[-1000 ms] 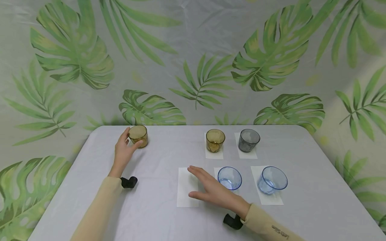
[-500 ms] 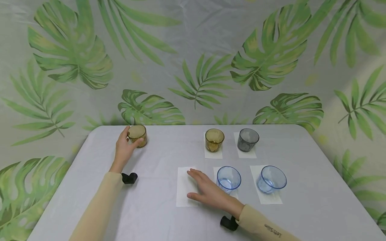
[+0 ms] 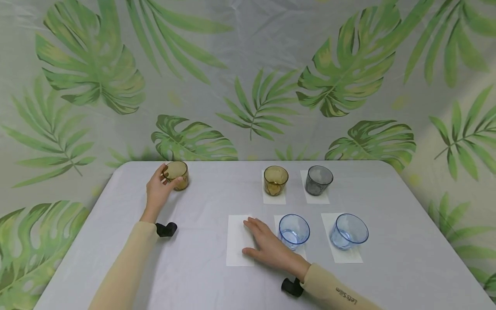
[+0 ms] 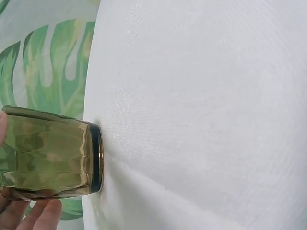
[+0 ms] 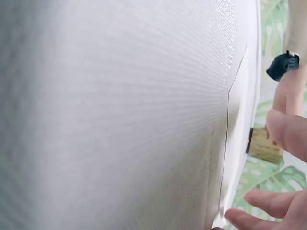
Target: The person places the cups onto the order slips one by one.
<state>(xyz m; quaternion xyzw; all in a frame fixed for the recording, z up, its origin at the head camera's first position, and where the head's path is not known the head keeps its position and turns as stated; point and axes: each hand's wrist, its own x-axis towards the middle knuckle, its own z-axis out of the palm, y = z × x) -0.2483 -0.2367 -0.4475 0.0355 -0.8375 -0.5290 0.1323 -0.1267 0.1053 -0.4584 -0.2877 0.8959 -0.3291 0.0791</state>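
Note:
At the far left of the table, my left hand (image 3: 157, 192) holds an amber glass tumbler (image 3: 180, 171), thumb on the near side and fingers round the far left. The left wrist view shows that tumbler (image 4: 53, 153) from the side, its dark base right at the white cloth and fingertips (image 4: 48, 215) along its wall. My right hand (image 3: 271, 246) reaches in from the right with fingers spread and nothing held. It hovers partly over a white paper rectangle (image 3: 237, 241), its back overlapping the paper under the nearer blue glass (image 3: 294, 232).
Another blue glass (image 3: 348, 233) stands on paper farther right. Behind are a second amber tumbler (image 3: 276, 183) and a grey glass (image 3: 319, 183), each on a paper rectangle (image 3: 274, 200). A leaf-patterned cloth (image 3: 267, 86) hangs behind the table's back edge.
My right forearm has shifted slightly left and nearer, the hand keeping its spread shape. The left hand stays on the amber tumbler, almost unmoved.

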